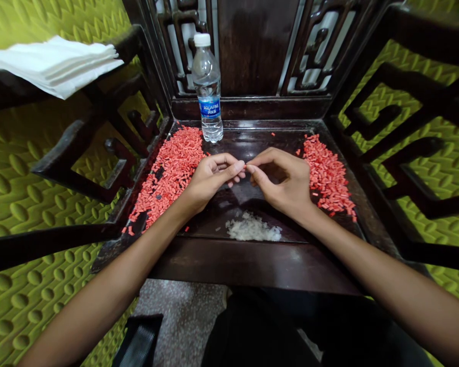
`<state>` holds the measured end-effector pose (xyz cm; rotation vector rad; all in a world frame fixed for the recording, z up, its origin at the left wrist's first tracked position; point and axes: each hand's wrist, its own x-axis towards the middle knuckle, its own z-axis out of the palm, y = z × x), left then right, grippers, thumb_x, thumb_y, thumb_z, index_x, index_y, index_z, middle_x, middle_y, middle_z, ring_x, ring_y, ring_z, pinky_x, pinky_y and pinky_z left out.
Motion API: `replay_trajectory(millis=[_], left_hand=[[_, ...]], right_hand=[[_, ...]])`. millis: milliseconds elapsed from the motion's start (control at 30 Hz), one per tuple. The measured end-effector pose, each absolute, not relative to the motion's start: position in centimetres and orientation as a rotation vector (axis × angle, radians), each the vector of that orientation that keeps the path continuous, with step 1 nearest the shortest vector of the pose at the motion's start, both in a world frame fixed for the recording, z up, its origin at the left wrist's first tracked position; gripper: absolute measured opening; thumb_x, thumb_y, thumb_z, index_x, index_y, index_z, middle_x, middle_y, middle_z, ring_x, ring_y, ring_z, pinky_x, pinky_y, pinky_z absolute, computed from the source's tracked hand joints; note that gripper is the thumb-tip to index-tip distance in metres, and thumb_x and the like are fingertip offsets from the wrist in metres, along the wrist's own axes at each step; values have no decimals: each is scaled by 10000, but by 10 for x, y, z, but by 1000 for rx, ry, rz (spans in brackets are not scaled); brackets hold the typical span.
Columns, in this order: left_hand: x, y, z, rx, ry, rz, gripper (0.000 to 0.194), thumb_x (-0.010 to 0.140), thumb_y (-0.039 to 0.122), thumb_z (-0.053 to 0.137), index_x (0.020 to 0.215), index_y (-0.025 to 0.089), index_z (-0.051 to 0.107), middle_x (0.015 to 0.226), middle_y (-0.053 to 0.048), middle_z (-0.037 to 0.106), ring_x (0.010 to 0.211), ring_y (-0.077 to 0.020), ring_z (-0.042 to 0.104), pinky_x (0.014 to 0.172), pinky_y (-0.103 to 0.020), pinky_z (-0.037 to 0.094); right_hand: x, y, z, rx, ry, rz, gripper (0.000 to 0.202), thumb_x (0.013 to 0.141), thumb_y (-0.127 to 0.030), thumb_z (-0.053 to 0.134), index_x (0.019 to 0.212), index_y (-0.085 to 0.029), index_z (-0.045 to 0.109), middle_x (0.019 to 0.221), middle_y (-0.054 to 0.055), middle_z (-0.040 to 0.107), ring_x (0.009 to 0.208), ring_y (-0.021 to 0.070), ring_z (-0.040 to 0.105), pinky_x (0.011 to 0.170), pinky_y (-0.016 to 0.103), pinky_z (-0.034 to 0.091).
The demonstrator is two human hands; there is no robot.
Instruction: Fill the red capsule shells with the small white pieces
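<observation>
Over the middle of the dark wooden seat (pixel 237 204), my two hands meet at the fingertips. A tiny red piece (pixel 245 166) shows between them, mostly covered by the fingers. My left hand (pixel 216 176) pinches it from the left with thumb and forefinger, the other fingers loosely curled. From the right, the thumb and forefinger of my right hand (pixel 285 176) pinch at the same piece. A large pile of small red tube-like pieces (pixel 176 163) lies left of my hands, and a smaller red pile (pixel 327 176) lies to the right. Nearer me is a heap of small translucent whitish pieces (pixel 252 228).
A clear water bottle (pixel 207 86) with a white cap stands upright behind the left pile. White folded tissues (pixel 57 63) lie on the left armrest. Carved dark wood (pixel 252 46) rises behind the seat, with armrests on both sides. A few loose red pieces are scattered about.
</observation>
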<state>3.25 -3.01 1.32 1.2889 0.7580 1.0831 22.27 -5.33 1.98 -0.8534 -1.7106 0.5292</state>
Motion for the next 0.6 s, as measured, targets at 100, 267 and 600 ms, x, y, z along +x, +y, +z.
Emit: replay_trajectory(millis=[100,267,600], left_hand=[[32,-30,12,1296,758,1083,366,806,510,920,816,177,769,797,-36,734,696,-124,614,636,-254,461],[31,-29,11,1328,775,1086,378,800,509,927,803,169,762,770,-32,734,692,-123,623,635,-244,459],[27,-26,15,1502,829,1058,438,805,563,913,770,161,744,741,-18,717,680,-121,609,667,-248,459]], right_hand=[[223,-52,19,-826,-1706,555,128,1004,-253,729,880,-251,759,847,26,766,748,197,711,676,360,548],[225,-47,15,-777,-1716,575,105,982,-229,760,880,-228,785,832,23,782,748,185,722,709,344,557],[223,-43,9,-861,-1613,826,235,945,-434,819,850,-220,807,772,13,784,598,156,675,585,304,542]])
